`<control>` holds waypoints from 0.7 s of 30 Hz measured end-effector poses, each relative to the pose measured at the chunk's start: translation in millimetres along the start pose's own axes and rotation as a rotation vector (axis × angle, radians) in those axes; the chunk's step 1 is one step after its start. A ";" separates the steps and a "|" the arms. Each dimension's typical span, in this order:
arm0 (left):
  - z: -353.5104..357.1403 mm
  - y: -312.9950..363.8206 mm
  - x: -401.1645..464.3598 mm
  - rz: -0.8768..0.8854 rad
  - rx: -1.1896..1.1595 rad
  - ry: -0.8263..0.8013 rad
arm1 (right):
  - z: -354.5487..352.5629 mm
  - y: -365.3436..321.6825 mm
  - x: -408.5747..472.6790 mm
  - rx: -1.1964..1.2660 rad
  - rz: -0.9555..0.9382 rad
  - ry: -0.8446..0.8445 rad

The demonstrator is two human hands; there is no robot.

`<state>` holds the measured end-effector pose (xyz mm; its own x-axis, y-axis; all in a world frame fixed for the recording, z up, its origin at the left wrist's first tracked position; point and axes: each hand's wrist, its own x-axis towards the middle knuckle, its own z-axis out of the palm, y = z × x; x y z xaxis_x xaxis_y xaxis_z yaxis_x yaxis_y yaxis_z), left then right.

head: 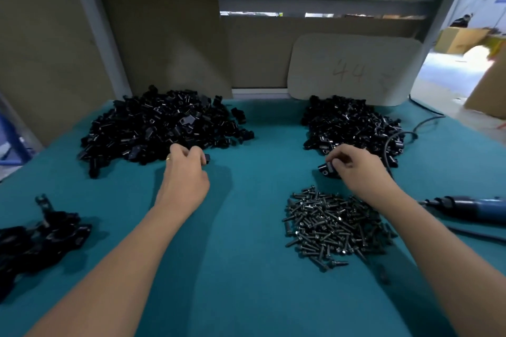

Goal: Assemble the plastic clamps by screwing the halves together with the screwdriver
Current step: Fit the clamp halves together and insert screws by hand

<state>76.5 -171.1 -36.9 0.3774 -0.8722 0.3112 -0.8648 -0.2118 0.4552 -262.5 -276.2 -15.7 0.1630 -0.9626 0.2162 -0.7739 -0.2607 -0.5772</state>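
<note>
I am looking down at my two bare forearms stretched out over a teal work mat (246,268). My left hand (184,172) sits at the near edge of the left heap of black clamp halves (161,128), its fingers curled and pinching one small black clamp half (207,159) just clear of the heap. My right hand (358,169) is at the near edge of the right heap of black clamp halves (353,123), fingers curled round a mating clamp half (328,169) with a round hole showing in its face. The two kinds of halves seem to be kept in separate heaps so that each hand can take its own piece at once, which I judge is what is happening now: picking a pair, before joining.

Just beneath my right wrist lies a pile of dark screws (331,227), close to the hand that will need one. To the right of it the blue electric screwdriver (471,206) lies on its side, untouched, bit pointing toward the screws, its black cable (394,139) looping back past the right heap. At the near left is a cluster of finished clamps (41,235), kept well apart from the loose parts. A cardboard sign marked 44 (353,68) leans at the back.
</note>
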 end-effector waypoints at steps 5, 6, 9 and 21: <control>-2.4 -0.8 -9.8 0.035 -0.090 0.262 | -1.6 19.7 -7.5 -0.270 -0.023 0.032; -3.6 -1.9 -9.7 0.007 -0.101 0.287 | -1.5 19.1 -7.8 -0.203 -0.031 0.019; -0.5 0.7 -9.3 0.008 0.052 0.134 | -2.0 16.5 -9.1 -0.176 -0.064 -0.046; 10.8 32.9 -30.7 0.202 -0.131 -0.167 | -4.6 1.9 -31.3 0.230 -0.017 0.084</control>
<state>32.9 -156.1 -40.4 0.1328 -0.9538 0.2694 -0.8627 0.0226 0.5052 -271.9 -246.2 -20.0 0.1157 -0.9509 0.2870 -0.6103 -0.2960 -0.7348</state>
